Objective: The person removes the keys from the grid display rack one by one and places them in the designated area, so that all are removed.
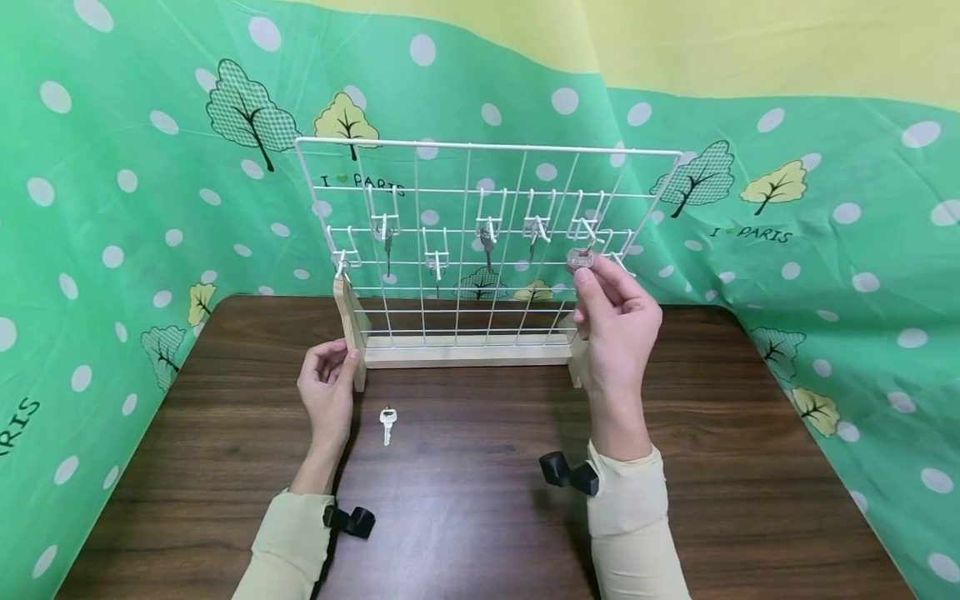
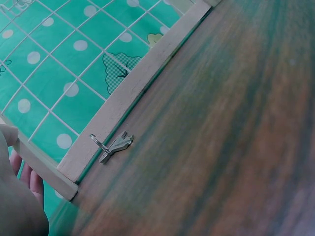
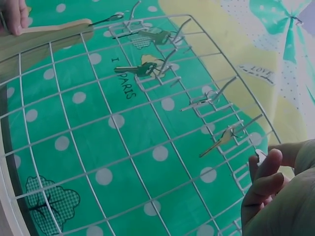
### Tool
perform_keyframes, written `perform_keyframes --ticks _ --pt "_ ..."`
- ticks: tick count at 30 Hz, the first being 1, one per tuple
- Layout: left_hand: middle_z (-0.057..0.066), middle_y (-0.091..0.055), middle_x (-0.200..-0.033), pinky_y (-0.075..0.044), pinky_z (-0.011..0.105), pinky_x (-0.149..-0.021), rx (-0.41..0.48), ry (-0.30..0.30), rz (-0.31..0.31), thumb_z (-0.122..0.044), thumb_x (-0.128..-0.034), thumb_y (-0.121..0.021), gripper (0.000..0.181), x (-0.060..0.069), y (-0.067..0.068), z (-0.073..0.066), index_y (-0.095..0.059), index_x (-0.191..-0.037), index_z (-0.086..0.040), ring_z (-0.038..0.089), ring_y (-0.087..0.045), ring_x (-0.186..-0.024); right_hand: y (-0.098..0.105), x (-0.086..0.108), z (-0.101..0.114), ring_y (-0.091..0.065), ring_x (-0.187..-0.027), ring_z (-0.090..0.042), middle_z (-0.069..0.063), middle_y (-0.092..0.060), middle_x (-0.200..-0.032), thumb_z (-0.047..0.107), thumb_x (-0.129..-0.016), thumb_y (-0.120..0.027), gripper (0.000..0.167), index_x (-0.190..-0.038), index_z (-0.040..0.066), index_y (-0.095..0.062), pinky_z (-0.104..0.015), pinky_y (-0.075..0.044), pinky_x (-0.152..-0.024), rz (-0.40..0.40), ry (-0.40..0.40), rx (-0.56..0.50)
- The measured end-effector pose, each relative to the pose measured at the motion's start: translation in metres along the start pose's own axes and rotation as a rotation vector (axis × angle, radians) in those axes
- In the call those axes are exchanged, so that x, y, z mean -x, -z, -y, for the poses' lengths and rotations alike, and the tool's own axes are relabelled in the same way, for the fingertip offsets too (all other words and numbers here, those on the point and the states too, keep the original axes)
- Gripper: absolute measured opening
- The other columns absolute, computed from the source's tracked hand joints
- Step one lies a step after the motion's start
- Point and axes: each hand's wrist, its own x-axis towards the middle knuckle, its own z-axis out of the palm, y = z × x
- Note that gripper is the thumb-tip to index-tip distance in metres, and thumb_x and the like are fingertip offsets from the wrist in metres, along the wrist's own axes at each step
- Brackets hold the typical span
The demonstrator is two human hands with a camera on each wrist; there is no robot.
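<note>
I have the right hand (image 1: 618,321) pinching a key (image 1: 580,260) between thumb and fingers; the key's head shows just past the fingertips, to their left, in front of the wire rack (image 1: 487,147) near its right end. The left hand (image 1: 330,379) grips the rack's left wooden support (image 1: 348,325), thumb on one side, fingers around the other. To the right of that hand and slightly nearer me, a loose key (image 1: 387,425) lies on the dark table (image 1: 465,500). Farther out, I see more keys hanging from white hooks (image 1: 386,223).
</note>
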Motion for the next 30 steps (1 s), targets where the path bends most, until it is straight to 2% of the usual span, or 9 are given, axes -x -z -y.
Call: perform_keyframes --ticks 6,12,17,19,21,26,30 --pt "-0.001 -0.073 -0.107 -0.058 0.019 -0.087 0.0 0.001 0.002 0.012 -0.0973 -0.074 0.023 -0.0002 -0.0006 -0.0002 -0.063 -0.116 0.019 0.012 -0.071 -0.102 0.004 -0.0037 0.001 -0.05 -0.049 -0.004 -0.007 -0.083 -0.089 -0.011 -0.096 -0.077 0.014 -0.1 -0.001 -0.086 -0.012 -0.036 -0.044 -0.004 0.023 0.003" --pt "-0.001 -0.073 -0.106 -0.058 0.018 -0.086 0.008 0.003 -0.003 0.012 -0.097 -0.074 0.024 -0.0002 -0.0009 -0.0007 -0.062 -0.116 0.021 0.012 -0.071 -0.101 0.0038 -0.005 0.0016 -0.046 -0.047 -0.005 -0.01 -0.082 -0.087 -0.013 -0.096 -0.075 0.014 -0.094 -0.002 -0.083 -0.013 -0.033 -0.044 0.016 0.062 -0.059" --pt "-0.002 -0.073 -0.107 -0.058 0.018 -0.086 0.002 0.003 -0.003 0.012 -0.0972 -0.074 0.024 -0.0003 -0.0005 -0.0012 -0.062 -0.116 0.02 0.011 -0.071 -0.101 0.0027 -0.0042 0.0018 -0.044 -0.046 -0.005 -0.011 -0.081 -0.088 -0.008 -0.096 -0.081 0.001 -0.096 -0.007 -0.081 -0.013 -0.033 -0.044 0.03 0.08 -0.07" --pt "-0.002 -0.073 -0.107 -0.058 0.018 -0.086 -0.001 0.004 -0.003 0.012 -0.0974 -0.074 0.024 -0.0004 -0.0002 -0.0012 -0.062 -0.116 0.02 0.011 -0.071 -0.101 0.0023 -0.0037 0.0017 -0.044 -0.046 -0.005 -0.011 -0.081 -0.087 -0.006 -0.095 -0.083 0.004 -0.096 -0.009 -0.08 -0.013 -0.033 -0.044 0.032 0.078 -0.074" --pt "-0.002 -0.073 -0.106 -0.058 0.018 -0.086 -0.002 0.003 -0.004 0.012 -0.0973 -0.074 0.023 -0.0004 0.0003 -0.0012 -0.062 -0.116 0.02 0.011 -0.071 -0.101 0.0018 -0.0031 0.0015 -0.044 -0.046 -0.005 -0.011 -0.08 -0.086 -0.007 -0.096 -0.081 0.001 -0.095 -0.008 -0.081 -0.012 -0.033 -0.044 0.034 0.071 -0.074" --pt "-0.001 -0.073 -0.106 -0.058 0.018 -0.085 -0.003 0.004 -0.001 0.012 -0.0972 -0.074 0.022 -0.0005 0.0008 -0.0012 -0.063 -0.115 0.019 0.011 -0.071 -0.101 -0.0001 -0.0013 0.0006 -0.043 -0.045 -0.004 -0.009 -0.079 -0.084 -0.011 -0.099 -0.073 0.019 -0.09 0.002 -0.083 -0.012 -0.033 -0.043 0.041 0.044 -0.07" --pt "-0.002 -0.073 -0.107 -0.058 0.018 -0.086 -0.008 0.007 0.001 0.012 -0.0974 -0.074 0.022 -0.0005 0.0006 -0.0013 -0.063 -0.116 0.018 0.011 -0.071 -0.101 -0.0003 -0.0003 -0.0007 -0.043 -0.045 -0.003 -0.008 -0.079 -0.083 -0.011 -0.101 -0.071 0.022 -0.089 0.003 -0.083 -0.012 -0.034 -0.044 0.067 0.025 -0.052"
